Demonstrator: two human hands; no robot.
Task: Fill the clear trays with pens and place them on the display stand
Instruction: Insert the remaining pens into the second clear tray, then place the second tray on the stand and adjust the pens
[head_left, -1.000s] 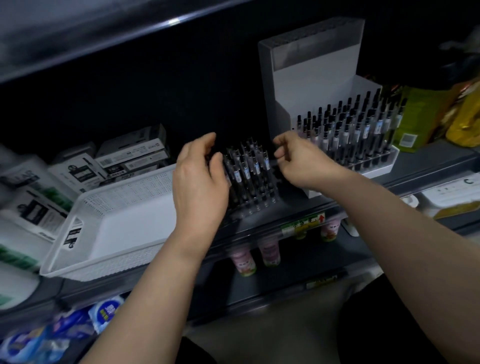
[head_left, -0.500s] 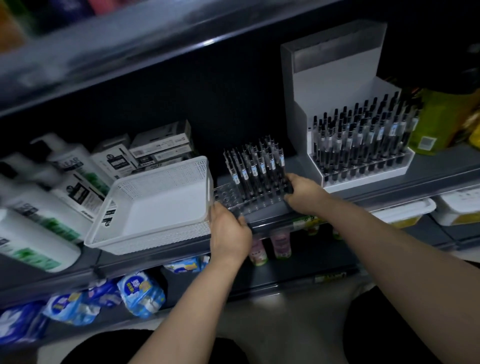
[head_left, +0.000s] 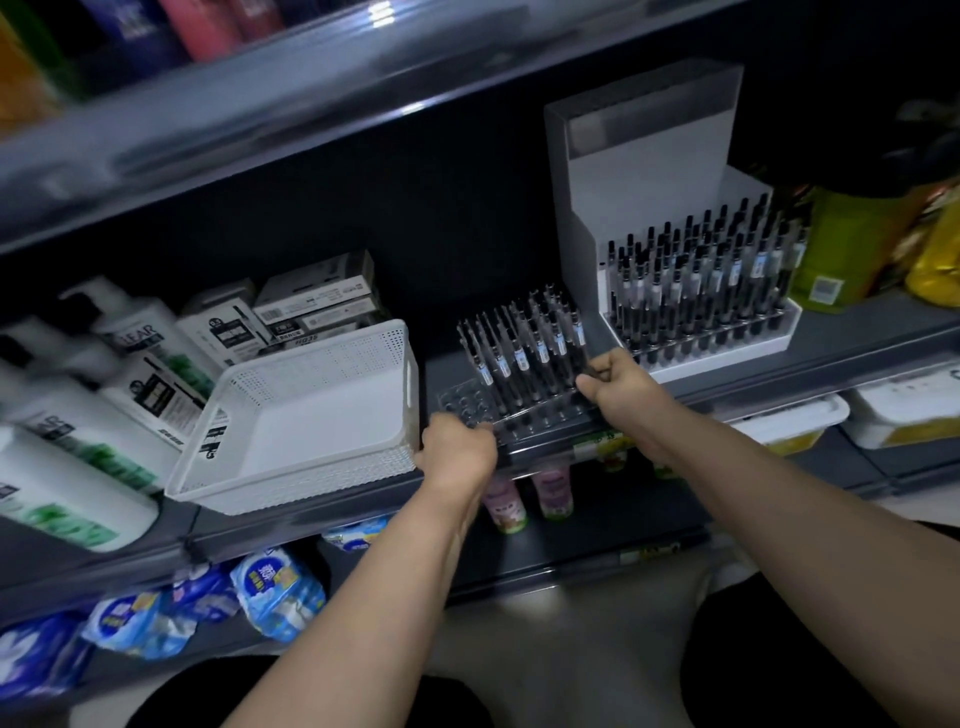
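Clear round-holed tray (head_left: 466, 406), slim black pens (head_left: 524, 356)

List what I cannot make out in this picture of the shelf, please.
Head view only:
1. Fingers of the left hand: hidden under the hand's own back, at the clear plastic tray.
2. Print on the black pens in that tray: too small to read.
3. White pump bottles: blurred.
4. Yellow packets: cut by the right edge.

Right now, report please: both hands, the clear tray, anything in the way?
Left hand and right hand grip the clear tray at its ends. Tray partly filled, left holes empty. White basket close on its left.
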